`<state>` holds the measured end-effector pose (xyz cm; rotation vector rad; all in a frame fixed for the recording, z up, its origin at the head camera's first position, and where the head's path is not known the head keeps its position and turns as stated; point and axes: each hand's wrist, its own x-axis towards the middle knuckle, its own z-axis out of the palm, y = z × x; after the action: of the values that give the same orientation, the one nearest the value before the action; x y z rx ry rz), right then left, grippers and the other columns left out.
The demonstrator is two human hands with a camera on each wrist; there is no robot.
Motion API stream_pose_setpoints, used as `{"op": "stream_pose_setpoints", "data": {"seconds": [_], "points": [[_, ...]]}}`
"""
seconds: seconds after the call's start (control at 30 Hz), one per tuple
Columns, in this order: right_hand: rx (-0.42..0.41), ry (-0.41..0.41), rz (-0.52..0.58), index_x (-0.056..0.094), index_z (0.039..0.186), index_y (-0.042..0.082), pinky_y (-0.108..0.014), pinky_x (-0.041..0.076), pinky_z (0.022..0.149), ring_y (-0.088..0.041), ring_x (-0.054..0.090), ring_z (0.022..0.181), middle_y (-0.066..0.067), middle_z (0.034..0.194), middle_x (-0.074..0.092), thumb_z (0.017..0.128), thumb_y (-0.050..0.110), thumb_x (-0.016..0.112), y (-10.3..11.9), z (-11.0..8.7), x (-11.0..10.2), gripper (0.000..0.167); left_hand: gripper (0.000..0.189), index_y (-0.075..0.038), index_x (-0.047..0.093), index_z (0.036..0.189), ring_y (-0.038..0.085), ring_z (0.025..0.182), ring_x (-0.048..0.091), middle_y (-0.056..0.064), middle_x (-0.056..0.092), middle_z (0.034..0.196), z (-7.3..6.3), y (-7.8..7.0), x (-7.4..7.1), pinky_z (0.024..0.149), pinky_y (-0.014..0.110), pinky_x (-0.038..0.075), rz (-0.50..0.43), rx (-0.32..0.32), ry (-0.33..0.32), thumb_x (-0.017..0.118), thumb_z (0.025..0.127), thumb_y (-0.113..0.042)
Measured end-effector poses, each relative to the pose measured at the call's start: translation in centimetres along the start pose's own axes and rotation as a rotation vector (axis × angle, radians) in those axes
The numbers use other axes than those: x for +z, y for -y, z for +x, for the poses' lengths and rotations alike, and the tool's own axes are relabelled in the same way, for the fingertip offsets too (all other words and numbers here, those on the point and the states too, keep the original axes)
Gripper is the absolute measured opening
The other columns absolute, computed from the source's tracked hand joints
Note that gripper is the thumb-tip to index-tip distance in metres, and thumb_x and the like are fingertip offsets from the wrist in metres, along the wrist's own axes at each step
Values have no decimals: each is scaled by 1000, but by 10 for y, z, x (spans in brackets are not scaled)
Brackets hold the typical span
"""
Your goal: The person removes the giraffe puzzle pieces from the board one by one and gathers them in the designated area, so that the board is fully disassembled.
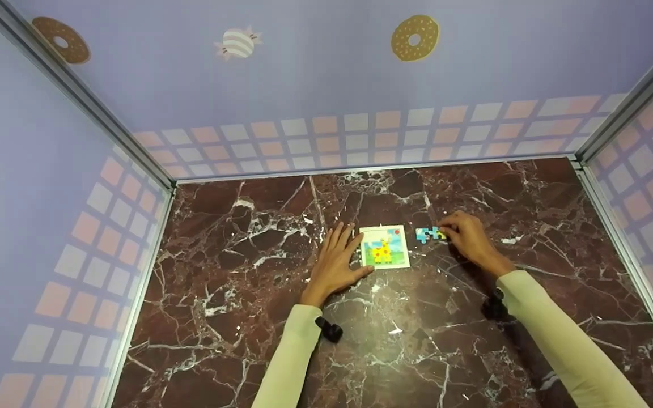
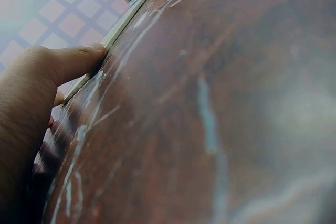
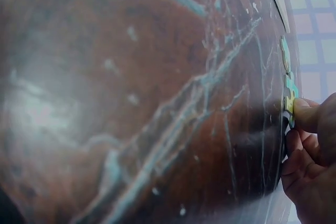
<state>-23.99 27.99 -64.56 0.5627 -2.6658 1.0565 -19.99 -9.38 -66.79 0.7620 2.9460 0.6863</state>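
A square puzzle board with a pale frame and a yellow giraffe picture lies flat on the table. Its upper part looks pale, with a red spot near the top right corner. My left hand rests at the board's left side, fingers spread, thumb against the near edge. To the right of the board, my right hand pinches a blue and yellow jigsaw piece between thumb and fingers. Just left of that piece lies another blue jigsaw piece; whether the two touch I cannot tell.
The table has a dark red marbled top with white veins. Lilac panels with printed doughnuts, sweets and squares stand behind it and at both sides, joined by metal rails. A small black device sits at my left wrist.
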Motion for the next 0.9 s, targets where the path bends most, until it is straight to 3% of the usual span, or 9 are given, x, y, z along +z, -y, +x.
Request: {"op": "stream_pose_setpoints", "data": {"seconds": [0.3,0.67,0.9], "points": [[29,33,-7,84,109,-5,-44,59,72,-31,69,83,-16,95,71,97,-4,79,3,-2,3,13,94,-14,47,169,39,170,12,17,29,180,-4,1,0,139,57,4,-7,12,-33,66,97,-71],[22,-10,-38,85,108,-4,-47,61,73,-33,70,83,-17,95,70,96,-4,81,-1,-8,2,13,95,-15,46,170,37,170,10,14,27,181,0,-2,3,139,54,1,2,2,-4,67,97,-71],[47,-13,10,83,112,-6,-42,57,74,-30,68,84,-18,98,71,101,-4,75,5,-4,2,13,93,-15,46,170,38,170,11,15,26,181,0,1,2,139,55,2,4,14,-22,66,98,-70]]}}
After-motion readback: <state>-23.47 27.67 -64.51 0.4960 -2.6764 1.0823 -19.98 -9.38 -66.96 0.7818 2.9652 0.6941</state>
